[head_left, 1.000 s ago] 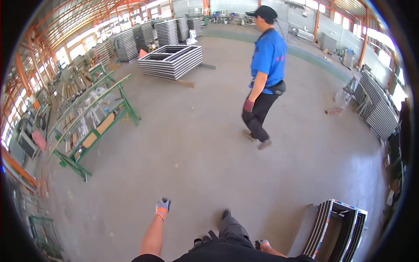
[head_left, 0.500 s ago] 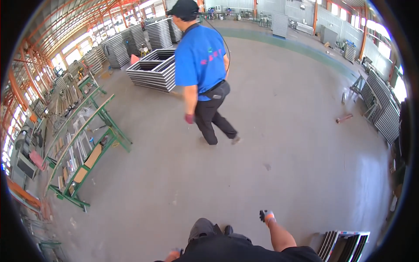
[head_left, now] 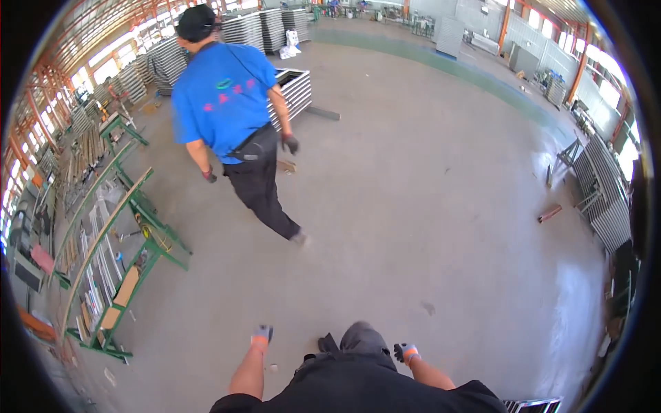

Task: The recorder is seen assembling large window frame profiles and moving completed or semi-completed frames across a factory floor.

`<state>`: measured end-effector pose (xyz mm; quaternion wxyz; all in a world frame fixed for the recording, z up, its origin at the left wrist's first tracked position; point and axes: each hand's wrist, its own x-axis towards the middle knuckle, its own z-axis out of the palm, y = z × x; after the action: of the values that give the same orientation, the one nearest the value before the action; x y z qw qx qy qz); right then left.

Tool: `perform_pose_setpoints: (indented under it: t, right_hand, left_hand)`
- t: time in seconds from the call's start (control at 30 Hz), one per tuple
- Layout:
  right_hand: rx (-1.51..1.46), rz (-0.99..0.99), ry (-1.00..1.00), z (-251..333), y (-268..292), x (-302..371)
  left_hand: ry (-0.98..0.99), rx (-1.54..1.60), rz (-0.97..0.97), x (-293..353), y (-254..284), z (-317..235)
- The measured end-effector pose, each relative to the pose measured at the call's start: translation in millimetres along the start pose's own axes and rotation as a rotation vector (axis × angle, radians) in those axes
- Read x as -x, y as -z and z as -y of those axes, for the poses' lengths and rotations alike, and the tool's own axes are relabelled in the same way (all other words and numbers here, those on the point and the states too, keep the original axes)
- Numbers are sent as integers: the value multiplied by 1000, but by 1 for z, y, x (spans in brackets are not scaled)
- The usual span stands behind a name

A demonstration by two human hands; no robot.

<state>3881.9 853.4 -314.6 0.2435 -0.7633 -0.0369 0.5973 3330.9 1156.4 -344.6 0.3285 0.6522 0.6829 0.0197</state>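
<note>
My left hand (head_left: 262,335), in a grey glove with an orange cuff, is held out over the bare floor in front of me. Its fingers are too small and turned away to read. My right hand (head_left: 406,353) wears a matching glove with dark fingertips. Its fingers are curled in, and nothing shows in them. Neither hand touches anything that I can see. Ahead and to the left walks a person in a blue shirt (head_left: 231,96), black cap and dark trousers, with gloved hands hanging at the sides.
Green work benches (head_left: 127,292) with strips and boards line the left. Stacked metal frames (head_left: 296,96) stand beyond the person. More panels (head_left: 602,186) lean at the right, near a reddish piece (head_left: 549,213) on the floor. Another frame stack (head_left: 533,406) lies at the lower right.
The person in blue has moved left across my view. My left hand has swung forward from the lower edge, and my right hand has drawn back a little. The benches appear slightly closer.
</note>
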Motion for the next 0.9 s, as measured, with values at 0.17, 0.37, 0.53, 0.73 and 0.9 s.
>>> perform_pose_setpoints:
  t: [0.17, 0.37, 0.53, 0.73, 0.9]
  right_hand:
    - [1452, 240, 597, -100, -2, -82]
    - [1426, 279, 415, 85, -52, -138]
    - [909, -294, 766, 273, -77, -599]
    - [-299, -43, 570, 561, -294, -929]
    - [-28, -76, 692, 636, -370, -1166]
  left_hand:
    - [-51, 395, -282, -159, 113, -173]
    - [157, 222, -112, -217, 140, -182]
    - [211, 280, 302, -300, -94, 28]
    - [601, 706, 169, -638, -356, 280]
    - [471, 930, 122, -974, -512, 301]
